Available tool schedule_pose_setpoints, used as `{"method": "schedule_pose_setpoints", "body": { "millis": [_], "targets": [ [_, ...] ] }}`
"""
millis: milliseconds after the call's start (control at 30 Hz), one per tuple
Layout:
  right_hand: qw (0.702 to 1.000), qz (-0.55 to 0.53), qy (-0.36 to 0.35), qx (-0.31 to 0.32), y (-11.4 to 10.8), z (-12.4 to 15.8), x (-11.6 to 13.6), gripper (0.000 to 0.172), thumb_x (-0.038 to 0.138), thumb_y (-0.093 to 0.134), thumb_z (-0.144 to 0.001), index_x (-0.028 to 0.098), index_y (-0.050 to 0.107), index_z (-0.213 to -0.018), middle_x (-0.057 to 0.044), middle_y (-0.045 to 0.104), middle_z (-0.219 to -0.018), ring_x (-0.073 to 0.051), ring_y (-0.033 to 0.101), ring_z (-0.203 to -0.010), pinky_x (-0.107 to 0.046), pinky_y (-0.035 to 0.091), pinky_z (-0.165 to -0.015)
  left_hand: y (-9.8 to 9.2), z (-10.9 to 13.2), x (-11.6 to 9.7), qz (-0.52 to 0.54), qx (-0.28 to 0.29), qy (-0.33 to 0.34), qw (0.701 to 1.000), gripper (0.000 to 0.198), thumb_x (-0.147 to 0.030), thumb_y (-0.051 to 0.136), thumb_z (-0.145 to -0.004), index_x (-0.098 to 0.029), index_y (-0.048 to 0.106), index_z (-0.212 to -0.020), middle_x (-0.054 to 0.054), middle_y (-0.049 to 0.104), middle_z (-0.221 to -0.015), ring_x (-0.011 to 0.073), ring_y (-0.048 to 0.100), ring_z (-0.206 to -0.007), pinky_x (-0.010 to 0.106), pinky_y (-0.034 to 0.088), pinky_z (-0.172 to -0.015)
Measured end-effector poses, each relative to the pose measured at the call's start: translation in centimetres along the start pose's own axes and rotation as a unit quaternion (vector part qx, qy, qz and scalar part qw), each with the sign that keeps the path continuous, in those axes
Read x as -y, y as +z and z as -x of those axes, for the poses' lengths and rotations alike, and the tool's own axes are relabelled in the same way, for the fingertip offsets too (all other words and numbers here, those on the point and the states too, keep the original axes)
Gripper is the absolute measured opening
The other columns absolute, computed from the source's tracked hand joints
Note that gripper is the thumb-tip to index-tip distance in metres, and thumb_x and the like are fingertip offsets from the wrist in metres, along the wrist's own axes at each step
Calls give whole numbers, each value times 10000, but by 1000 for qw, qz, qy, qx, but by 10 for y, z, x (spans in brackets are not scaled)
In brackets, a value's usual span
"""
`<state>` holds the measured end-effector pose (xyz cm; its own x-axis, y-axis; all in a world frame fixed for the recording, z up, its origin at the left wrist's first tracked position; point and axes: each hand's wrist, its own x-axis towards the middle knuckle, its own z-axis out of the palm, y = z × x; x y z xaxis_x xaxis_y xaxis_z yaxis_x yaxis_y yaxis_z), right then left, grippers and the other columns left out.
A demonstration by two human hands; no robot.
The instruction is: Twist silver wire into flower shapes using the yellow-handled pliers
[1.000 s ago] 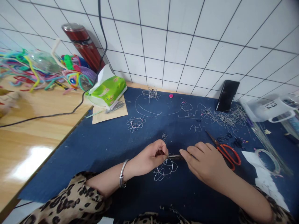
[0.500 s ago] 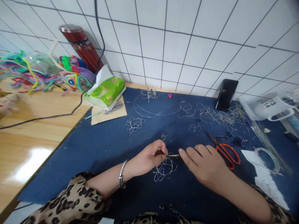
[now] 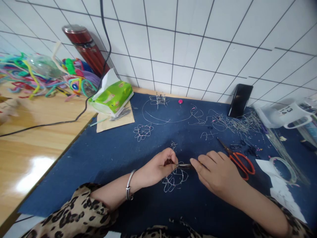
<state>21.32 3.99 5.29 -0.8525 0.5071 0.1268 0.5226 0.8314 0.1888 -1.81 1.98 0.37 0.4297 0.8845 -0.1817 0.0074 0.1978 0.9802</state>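
Note:
My left hand (image 3: pixel 159 166), a silver bangle at its wrist, pinches thin wire at the top of a looped wire flower (image 3: pixel 170 182) with small pink beads. From the right, my right hand (image 3: pixel 215 173) is closed around a pair of pliers (image 3: pixel 184 166); the handles are hidden in the palm. The plier tips reach the left fingertips, where the exact grip on the wire cannot be made out. Just above lies a small twisted wire piece (image 3: pixel 173 145). A second beaded wire flower (image 3: pixel 143 132) rests farther left on the blue mat (image 3: pixel 114 152).
Orange-handled scissors (image 3: pixel 240 162) lie right of my right hand, with a tape roll (image 3: pixel 283 170) beyond. At the back are a wire heap (image 3: pixel 240 122), a leaning phone (image 3: pixel 240 100) and a white mug (image 3: pixel 294 114). Tissues (image 3: pixel 112 99) and a red flask (image 3: pixel 85 49) stand left.
My right hand has shifted very slightly to the right and turned a little with the pliers. My left hand and the wire flower stay nearly in place.

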Motion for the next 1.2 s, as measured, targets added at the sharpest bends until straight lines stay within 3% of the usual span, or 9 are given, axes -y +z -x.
{"method": "schedule_pose_setpoints", "body": {
  "millis": [567, 933, 1200],
  "targets": [
    [1000, -18, 9, 20, 4, -1, 1, 294, 192, 469, -858, 205, 550, -1141, -45, 586, -933, -191, 420, -780, -347, 283, -646, 0, 1, -7, -64, 5, -2, 998, 108, -85, 476, -792, -179, 429, -815, -17, 496, -753, 84, 392, -597, 228, 341, -547],
    [1000, 1, 0, 14, 9, 2, 0, 336, 198, 479, -850, 208, 519, -1183, -39, 579, -944, -194, 417, -780, -354, 283, -634, -1, 1, -1, 46, 10, -31, 998, 112, -116, 496, -804, -185, 411, -825, -14, 520, -784, 66, 402, -546, 229, 348, -518],
    [1000, 13, -4, 10, 9, 2, 1, 345, 208, 486, -845, 202, 518, -1188, -47, 580, -962, -199, 423, -781, -360, 282, -630, -1, 0, 0, 58, -4, -38, 998, 121, -102, 506, -789, -182, 419, -817, -12, 532, -792, 60, 400, -534, 225, 341, -503]
  ]
}}
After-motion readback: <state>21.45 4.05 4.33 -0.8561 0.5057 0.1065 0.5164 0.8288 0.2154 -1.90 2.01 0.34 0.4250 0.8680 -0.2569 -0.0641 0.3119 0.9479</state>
